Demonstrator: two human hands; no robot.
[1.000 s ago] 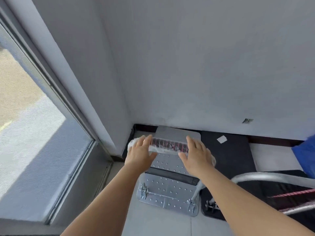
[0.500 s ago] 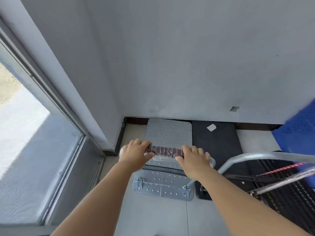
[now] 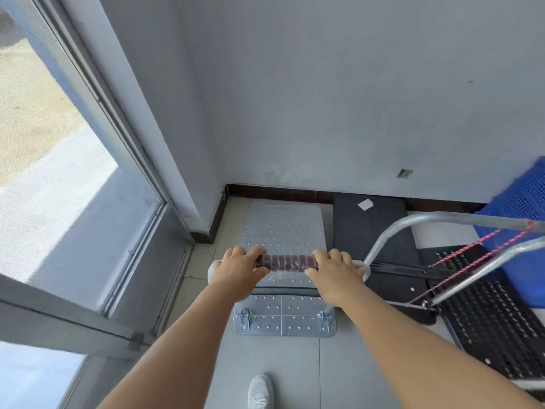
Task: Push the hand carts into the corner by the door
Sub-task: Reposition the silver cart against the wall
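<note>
A silver hand cart [image 3: 284,228] with a dotted metal deck stands in the corner, its far edge close to the dark baseboard. Its handle bar [image 3: 287,262] is black with red wrapping under clear plastic. My left hand [image 3: 237,268] grips the bar's left end and my right hand [image 3: 333,273] grips its right end. A black hand cart [image 3: 373,228] sits right beside it against the wall. A third cart with a black perforated deck [image 3: 483,323] and a silver tube handle [image 3: 418,221] stands at the right.
A glass door [image 3: 59,184] with a metal frame fills the left. The grey wall [image 3: 339,98] is straight ahead. A blue perforated crate [image 3: 522,231] rests on the right cart with red cord [image 3: 472,256] across it. My white shoe [image 3: 259,391] is on the tiled floor.
My hands went from resting on the wrapped handle to closing around it. The view has pulled back and tilted down, showing more floor, the right cart and my shoe.
</note>
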